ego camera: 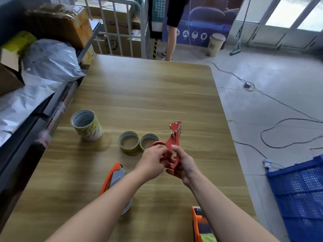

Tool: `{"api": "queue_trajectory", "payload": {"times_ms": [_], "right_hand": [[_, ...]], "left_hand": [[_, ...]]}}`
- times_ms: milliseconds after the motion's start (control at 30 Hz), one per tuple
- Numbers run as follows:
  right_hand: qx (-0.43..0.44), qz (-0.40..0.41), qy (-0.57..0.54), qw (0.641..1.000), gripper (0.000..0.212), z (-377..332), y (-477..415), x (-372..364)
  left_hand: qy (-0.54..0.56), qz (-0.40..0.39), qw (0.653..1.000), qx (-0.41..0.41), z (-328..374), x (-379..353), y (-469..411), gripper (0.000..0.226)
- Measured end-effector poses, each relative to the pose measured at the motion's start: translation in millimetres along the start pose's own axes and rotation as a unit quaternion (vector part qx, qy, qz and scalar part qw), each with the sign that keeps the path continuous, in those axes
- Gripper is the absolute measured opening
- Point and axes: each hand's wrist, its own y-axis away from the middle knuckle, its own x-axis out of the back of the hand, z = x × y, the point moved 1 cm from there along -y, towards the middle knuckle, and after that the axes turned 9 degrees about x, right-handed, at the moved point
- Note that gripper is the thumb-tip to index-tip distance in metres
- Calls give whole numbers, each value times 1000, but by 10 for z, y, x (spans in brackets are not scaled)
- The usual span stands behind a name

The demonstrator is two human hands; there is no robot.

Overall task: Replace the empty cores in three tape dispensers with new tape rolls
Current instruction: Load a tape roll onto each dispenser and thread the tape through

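Observation:
A red tape dispenser (174, 135) is held up over the wooden table (148, 95), its metal cutter end pointing away from me. My right hand (183, 163) grips its lower frame from the right. My left hand (154, 161) has its fingers closed on the dispenser's round hub; what sits in the hub is hidden. Two tape rolls lie flat just behind the hands: one (129, 143) on the left and one (148, 140) touching it. A tall stack of tape rolls (86, 124) stands further left. An orange dispenser (114, 179) lies under my left forearm.
Another orange dispenser (199, 222) sits at the table's near right edge. Shelving with boxes and plastic bags (45, 63) lines the left. A blue crate (300, 194) stands on the floor at right, with cables (279, 130) across the tiles. A person's legs (170, 41) are beyond the table.

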Motion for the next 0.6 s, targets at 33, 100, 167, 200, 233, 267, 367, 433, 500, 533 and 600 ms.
{"api": "queue_trajectory", "payload": {"times_ms": [33,100,167,200,233,267,367,433,500,533,600], "right_hand": [[-2,-2,1,1000,33,0,-24,12],[2,4,-1,1000,52,-16,-40,2],[3,34,12,999,75,-21,-86,10],[7,53,21,998,79,-28,-109,21],[13,73,30,997,79,-35,-124,42],[16,91,37,995,82,-40,-139,61],[8,116,59,991,88,-41,-178,117],[-4,117,58,991,78,-24,-191,142],[-13,123,49,991,69,-14,-210,166],[-13,125,48,991,66,-20,-213,169],[-12,129,54,990,65,-21,-238,172]], "left_hand": [[-32,10,999,-6,-33,8,-24,23],[-17,24,1000,3,-113,23,-77,26],[24,57,998,15,-188,27,-135,22],[23,92,995,16,-230,21,-175,19],[3,127,992,22,-278,12,-218,18],[-31,152,987,40,-316,11,-261,21],[-221,90,963,124,-465,-7,-399,33],[-342,11,929,138,-555,-38,-478,34],[-398,-24,907,133,-612,-72,-527,31],[-406,-25,905,125,-626,-82,-541,29],[-362,11,926,105,-670,-99,-564,25]]}}
